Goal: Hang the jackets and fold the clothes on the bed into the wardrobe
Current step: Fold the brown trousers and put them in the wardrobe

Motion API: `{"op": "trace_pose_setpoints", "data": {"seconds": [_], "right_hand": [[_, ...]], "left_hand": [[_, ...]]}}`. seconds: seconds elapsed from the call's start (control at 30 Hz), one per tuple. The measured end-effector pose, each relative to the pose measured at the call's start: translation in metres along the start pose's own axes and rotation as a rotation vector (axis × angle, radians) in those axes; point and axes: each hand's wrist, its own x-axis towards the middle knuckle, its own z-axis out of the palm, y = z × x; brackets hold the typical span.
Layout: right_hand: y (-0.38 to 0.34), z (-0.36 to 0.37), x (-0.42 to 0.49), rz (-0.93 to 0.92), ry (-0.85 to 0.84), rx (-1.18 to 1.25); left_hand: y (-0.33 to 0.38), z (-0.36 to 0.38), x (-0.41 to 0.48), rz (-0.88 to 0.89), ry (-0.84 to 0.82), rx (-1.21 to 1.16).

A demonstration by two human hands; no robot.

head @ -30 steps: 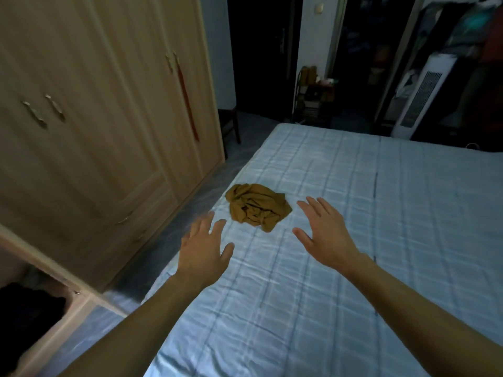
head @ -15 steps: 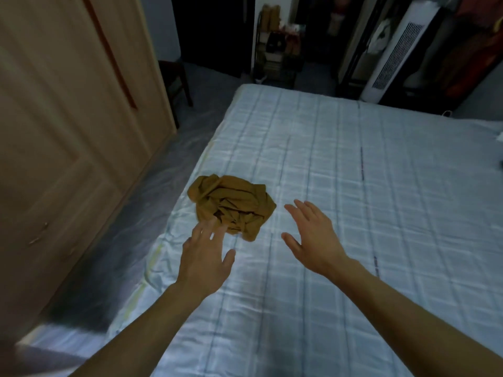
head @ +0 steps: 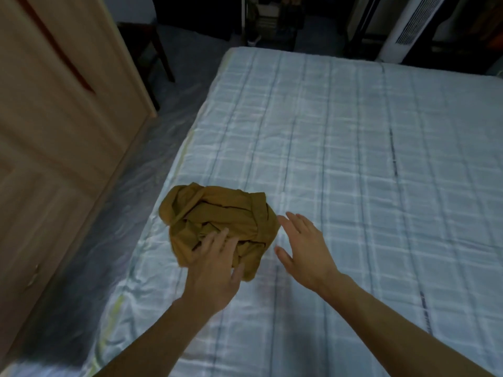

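A crumpled mustard-brown garment [head: 217, 213] lies near the left edge of the bed [head: 353, 159], which has a pale blue checked sheet. My left hand [head: 215, 270] reaches over the garment's near side with its fingers spread and straight, their tips over the cloth. My right hand [head: 304, 246] hovers open just to the right of the garment, palm down, apart from it. The wooden wardrobe [head: 54, 131] stands on the left with its doors closed.
A strip of grey floor [head: 130, 186] runs between the wardrobe and the bed. A dark wooden chair [head: 152, 50] stands beyond the wardrobe. A white tower appliance [head: 408, 25] and a small cluttered shelf [head: 272, 20] stand past the foot of the bed.
The view has tilted down and closer to the bed. Both hands have moved forward to the garment; my left hand now overlaps its near side.
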Motion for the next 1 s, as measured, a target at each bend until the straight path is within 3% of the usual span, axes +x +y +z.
{"op": "trace_pose_setpoints", "data": {"seconds": [0.2, 0.4, 0.53, 0.7, 0.83, 1.0], "right_hand": [[0.031, 0.057, 0.061, -0.010, -0.029, 0.070], [0.051, 0.119, 0.092, -0.027, -0.134, 0.017], [0.055, 0.137, 0.091, -0.008, -0.026, 0.113], [0.050, 0.117, 0.088, -0.007, 0.093, 0.230], [0.040, 0.076, 0.074, 0.015, 0.095, 0.407], [0.019, 0.002, 0.043, -0.001, 0.220, 0.542]], "left_hand": [[-0.004, 0.050, 0.088, 0.071, 0.013, 0.126], [-0.015, 0.090, 0.125, 0.076, -0.121, 0.241], [-0.024, 0.107, 0.122, 0.077, -0.019, 0.276], [-0.022, 0.098, 0.116, 0.115, 0.193, 0.173], [-0.002, 0.065, 0.105, 0.134, 0.239, 0.037], [0.043, 0.000, 0.082, 0.187, 0.292, -0.151]]}}
